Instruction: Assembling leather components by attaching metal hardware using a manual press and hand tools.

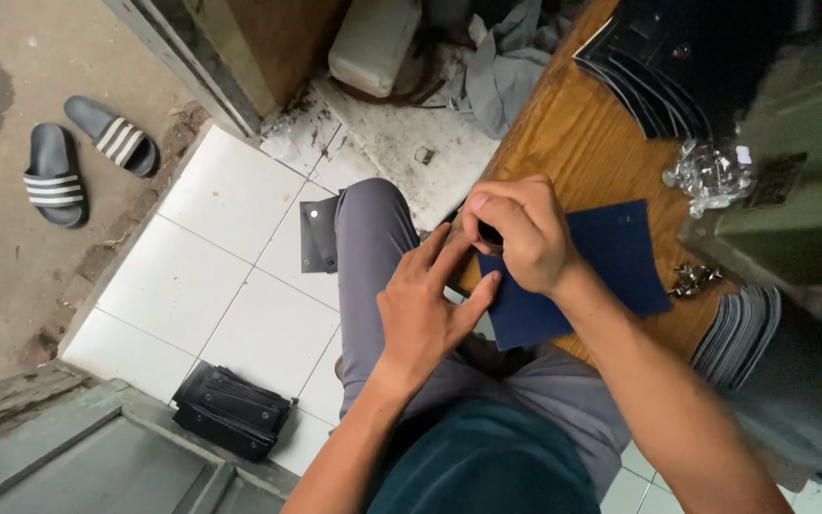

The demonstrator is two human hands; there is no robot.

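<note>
The white tiled floor (230,286) takes up most of what lies below the seated person, with a pair of striped slippers (88,157) out on the bare concrete beyond it, a black stack of cut pieces (232,411) lying near the doorsill, and one loose dark piece (319,235) against the grey trouser leg. To the right stands the wooden counter (563,143), carrying a fanned pile of black pieces (649,76) at its far end, a heap of shiny metal fittings (711,176) beside that, and a few more fittings (694,278) nearer the edge. On the near edge of the counter lies the dark blue sheet (611,257), flat, with its nearest corner hanging out over the person's lap. The right hand (520,233) rests on that near part of the sheet, fingers curled tight around some small dark object I cannot make out, pressing it down at the sheet's edge. The left hand (425,309) is unclenched, grasping nothing; its fingertips reach up to touch the right hand and the sheet's border from below. To my eye, doing this well means keeping the sheet pinned flat against the counter, letting the left fingers steady the overhanging edge, and holding the small object square over its spot.
</note>
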